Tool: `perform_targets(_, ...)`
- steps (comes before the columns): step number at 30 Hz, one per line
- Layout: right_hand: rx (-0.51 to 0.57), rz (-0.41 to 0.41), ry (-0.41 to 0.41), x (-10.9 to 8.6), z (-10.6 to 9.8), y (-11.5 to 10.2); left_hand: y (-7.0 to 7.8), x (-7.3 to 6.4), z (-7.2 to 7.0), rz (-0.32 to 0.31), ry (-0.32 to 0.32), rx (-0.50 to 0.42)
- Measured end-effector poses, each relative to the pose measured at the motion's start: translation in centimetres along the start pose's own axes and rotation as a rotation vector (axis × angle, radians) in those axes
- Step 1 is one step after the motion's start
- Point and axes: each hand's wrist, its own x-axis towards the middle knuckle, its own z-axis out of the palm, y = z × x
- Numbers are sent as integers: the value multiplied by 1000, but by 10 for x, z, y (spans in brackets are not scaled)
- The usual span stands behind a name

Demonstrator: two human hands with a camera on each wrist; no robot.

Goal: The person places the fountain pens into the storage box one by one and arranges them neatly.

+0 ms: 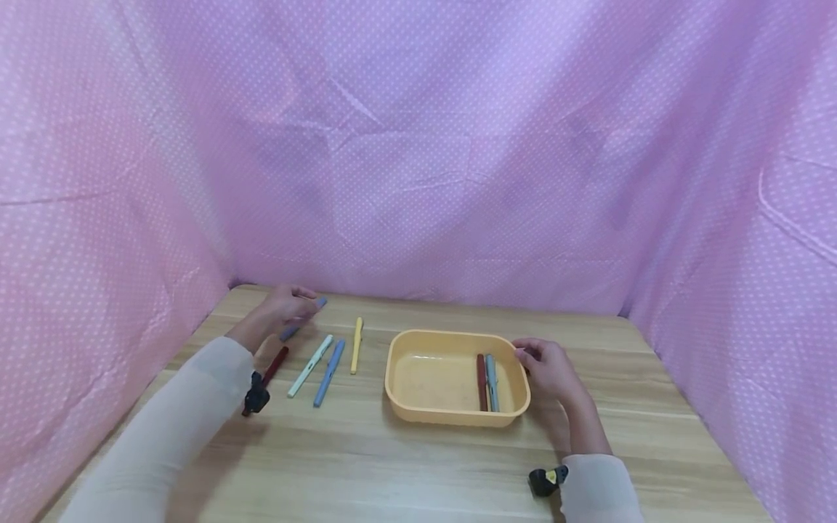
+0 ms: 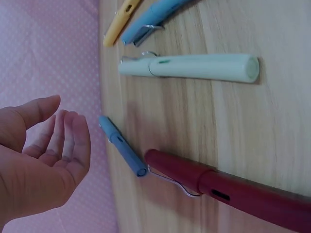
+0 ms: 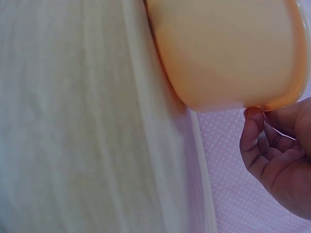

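My left hand (image 1: 285, 309) hovers over a grey-blue pen (image 2: 124, 148) near the table's back left edge. Its fingers are loosely bent and, in the left wrist view, stand apart from that pen. Nearby lie a dark red pen (image 1: 275, 365), partly hidden by the forearm, a mint pen (image 1: 310, 366), a blue pen (image 1: 330, 373) and a yellow pen (image 1: 357, 346). With curled fingers and thumb, my right hand (image 1: 551, 370) pinches the right rim of a yellow-orange plastic container (image 1: 451, 419). Inside its right end lie a dark red pen (image 1: 482, 383) and a blue-grey pen (image 1: 492, 383).
The wooden table (image 1: 366, 472) runs back to a pink dotted curtain (image 1: 418, 181), which also hangs along both sides. Small black devices sit at my left wrist (image 1: 257, 394) and right wrist (image 1: 544, 482).
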Motion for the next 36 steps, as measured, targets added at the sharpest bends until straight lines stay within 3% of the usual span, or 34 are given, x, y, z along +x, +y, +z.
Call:
perform_targets(8,20,5,-6,0,1,1,-18,8,-16,-27,110,90)
perform_targets(14,5,-2,-3,0,0,0,-31,8,-21,-25,122,91)
perform_targets(17,4,-1,-5,0,0,-1,-35,6,-20,-57,122,37)
perform_targets(21,-2,8,-15,-2,0,-3,-40,3,-16,-121,114,-122)
perform_targets(25,0,3,-20,-2,0,-5,-45,4,-12,-137,125,-212)
perform_targets(28,7,0,-19,-1,0,-5,-50,7,-9,-109,144,-168)
perform_targets(36,7,-3,-18,-2,-1,-4,-50,9,0,-18,212,71)
